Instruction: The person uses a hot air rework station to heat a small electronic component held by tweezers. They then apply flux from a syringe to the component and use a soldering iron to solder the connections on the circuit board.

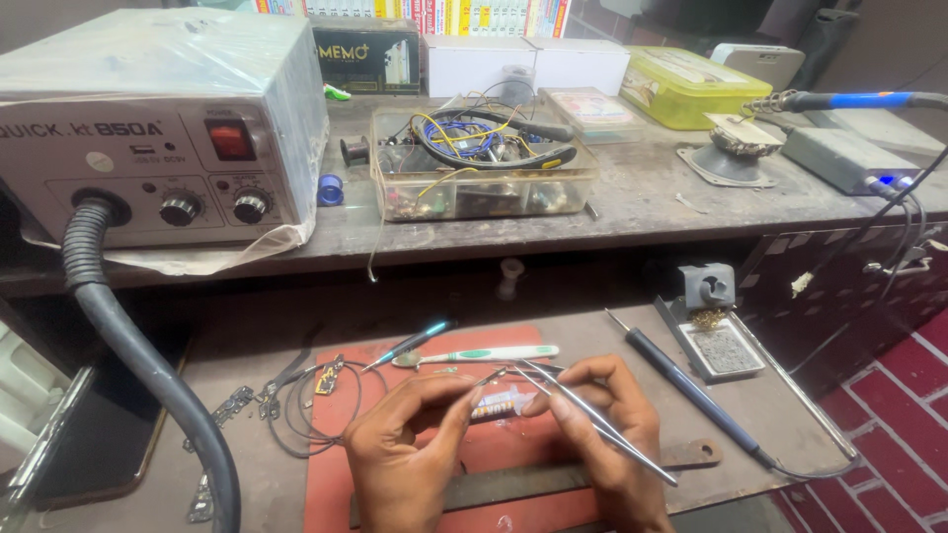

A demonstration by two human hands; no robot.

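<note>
Your left hand sits nearest the lens, at the desk's front edge, fingers curled shut around one end of a small dark component. Right hand pinches the other end and also holds metal tweezers, closed grip, shaft running back past your wrist toward the lower right, tips over the part. Component sits between both thumbs, lifted just above the red mat; looks like a small board or chip, too blurred to be sure.

Outward from there:
- Dark metal bar lies across the mat under your hands.
- White and green toothbrush just behind your fingers, along the mat's back edge.
- Teal-tipped tool left of it, angled.
- Thin black wires and small boards on the desk, left of the mat.
- Soldering iron right of the mat, tip toward the back, cord trailing to the front right corner.
- Tip cleaner tray near the desk's back right.
- Black corrugated hose crosses the left side, coming down from the grey rework station on the upper shelf.
- Clear box of wires mid-shelf, yellow-green box behind right.
</note>
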